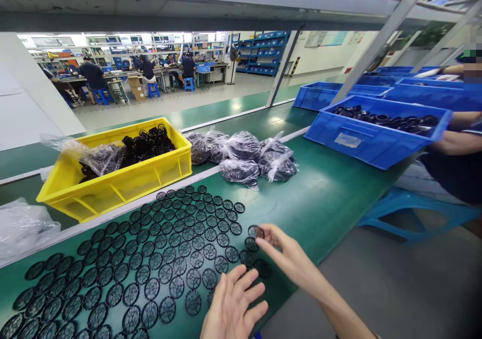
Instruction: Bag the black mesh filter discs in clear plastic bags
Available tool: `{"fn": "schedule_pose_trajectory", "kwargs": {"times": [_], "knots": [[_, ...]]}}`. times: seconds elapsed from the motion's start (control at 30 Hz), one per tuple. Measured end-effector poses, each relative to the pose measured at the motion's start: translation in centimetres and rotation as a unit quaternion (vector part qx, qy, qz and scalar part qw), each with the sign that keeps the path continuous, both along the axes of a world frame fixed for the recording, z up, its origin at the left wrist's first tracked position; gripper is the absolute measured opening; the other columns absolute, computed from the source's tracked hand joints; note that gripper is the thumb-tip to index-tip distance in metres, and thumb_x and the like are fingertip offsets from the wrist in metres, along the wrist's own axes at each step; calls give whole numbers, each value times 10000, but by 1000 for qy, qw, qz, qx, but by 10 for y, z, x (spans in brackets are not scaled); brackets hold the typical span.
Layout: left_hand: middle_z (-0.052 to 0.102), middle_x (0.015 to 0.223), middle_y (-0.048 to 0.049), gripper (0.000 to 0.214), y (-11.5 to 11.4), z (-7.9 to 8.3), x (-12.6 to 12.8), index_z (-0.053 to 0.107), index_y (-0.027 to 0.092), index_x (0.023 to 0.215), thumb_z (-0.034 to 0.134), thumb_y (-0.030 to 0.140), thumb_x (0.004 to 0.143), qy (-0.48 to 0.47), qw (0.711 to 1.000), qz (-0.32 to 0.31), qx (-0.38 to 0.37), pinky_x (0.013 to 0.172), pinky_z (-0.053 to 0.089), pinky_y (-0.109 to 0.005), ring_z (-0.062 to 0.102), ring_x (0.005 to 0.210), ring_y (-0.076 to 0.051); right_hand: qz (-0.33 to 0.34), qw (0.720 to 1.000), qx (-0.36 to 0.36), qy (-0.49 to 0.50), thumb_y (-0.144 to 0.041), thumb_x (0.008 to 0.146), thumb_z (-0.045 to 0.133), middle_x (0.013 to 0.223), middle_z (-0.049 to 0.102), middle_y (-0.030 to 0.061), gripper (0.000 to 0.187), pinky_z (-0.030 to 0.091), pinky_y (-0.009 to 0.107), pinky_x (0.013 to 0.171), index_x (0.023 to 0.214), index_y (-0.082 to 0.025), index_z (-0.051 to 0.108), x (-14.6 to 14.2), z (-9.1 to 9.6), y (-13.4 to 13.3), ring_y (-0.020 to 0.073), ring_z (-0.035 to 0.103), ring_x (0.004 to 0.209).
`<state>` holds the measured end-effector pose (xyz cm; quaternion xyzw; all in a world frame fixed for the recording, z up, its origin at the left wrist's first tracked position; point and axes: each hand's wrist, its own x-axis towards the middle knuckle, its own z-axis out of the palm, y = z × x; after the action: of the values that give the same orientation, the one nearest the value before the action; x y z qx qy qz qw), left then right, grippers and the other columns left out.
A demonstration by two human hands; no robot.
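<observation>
Many thin black spoked rings (pixel 164 255) lie flat in rough rows over the green work surface. My right hand (pixel 285 252) pinches one black spoked ring (pixel 255 232) between thumb and fingers at the right end of the rows. Just below that ring are more black rings (pixel 246 257), partly overlapping or close together; whether the upper one is lifted clear of them I cannot tell. My left hand (pixel 236 306) is open beside them, palm turned up and to the right, fingers spread, holding nothing. It hides a few rings behind it.
A yellow bin (pixel 124 191) of black parts stands behind the rows, beside clear bags (pixel 241 153) of dark parts. Blue bins (pixel 361 140) sit to the right, near another person's arm (pixel 457 145). A blue stool (pixel 417 211) is below. A grey shelf beam (pixel 211 7) crosses overhead.
</observation>
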<state>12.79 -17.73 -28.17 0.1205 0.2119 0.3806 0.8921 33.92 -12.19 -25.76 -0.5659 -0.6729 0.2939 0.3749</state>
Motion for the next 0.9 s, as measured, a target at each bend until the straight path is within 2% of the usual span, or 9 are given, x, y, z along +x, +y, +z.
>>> {"fn": "schedule_pose_trajectory", "kwargs": {"times": [0.1,0.17,0.2,0.33,0.37,0.43,0.63,0.73,0.9], "knots": [[457,1530,-158,699,-10,-12,-2,519,210,1431,473,674,911,181,972,3,148,1088,426,-449,526,1324,-324,-34,998,-45,-18,-472,937,546,845,622,13,330,524,301,703,1127,-204,580,25,-18,32,176,609,748],[462,1526,-155,642,-17,-23,-3,507,222,1445,463,615,939,344,878,-4,333,1088,439,-445,516,1334,-325,-22,996,-61,-65,-507,917,561,878,640,25,349,527,318,687,1107,-219,611,35,-28,45,177,599,708],[468,1524,-145,607,-19,-30,-3,507,235,1445,479,578,945,422,796,3,434,1096,439,-440,503,1348,-323,-27,995,-59,-82,-526,913,557,907,653,37,365,532,331,687,1111,-226,619,38,-30,49,183,602,702],[494,1510,-134,619,-13,-51,-4,449,224,1481,504,537,950,574,383,71,721,1122,427,-476,466,1383,-322,-85,994,9,-69,-579,961,434,1103,683,106,446,549,413,868,1188,-234,605,37,-34,54,256,665,939],[505,1501,-137,651,-9,-55,-4,452,207,1475,502,575,940,578,303,84,753,1125,420,-489,460,1387,-323,-87,994,27,-60,-579,974,404,1172,674,116,461,526,435,950,1209,-236,602,35,-34,53,272,652,1048],[515,1494,-130,701,-3,-58,-7,489,193,1437,483,657,911,584,201,92,781,1146,382,-510,439,1399,-322,-69,995,45,-48,-580,992,363,1322,626,113,493,441,467,1092,1279,-247,587,29,-36,49,282,576,1239],[588,1420,-85,663,3,-51,-24,629,196,1266,396,708,915,600,107,120,783,1229,164,-519,438,1369,-288,-26,999,-25,-11,-606,1013,259,1561,429,50,629,197,494,1248,1492,-244,446,6,-51,22,247,309,1481],[639,1335,-84,647,4,-48,-33,670,205,1185,396,721,907,590,89,151,788,1235,67,-533,454,1345,-288,-55,997,-50,21,-623,1009,263,1576,404,37,650,174,501,1252,1520,-249,407,-9,-56,5,244,268,1498],[658,1299,-83,556,2,-47,-53,682,200,1170,371,617,972,592,73,153,788,1236,110,-523,515,1290,-272,-98,989,-73,87,-639,1003,256,1606,348,51,697,157,468,1259,1554,-220,339,-41,-54,-18,227,253,1503]]}}
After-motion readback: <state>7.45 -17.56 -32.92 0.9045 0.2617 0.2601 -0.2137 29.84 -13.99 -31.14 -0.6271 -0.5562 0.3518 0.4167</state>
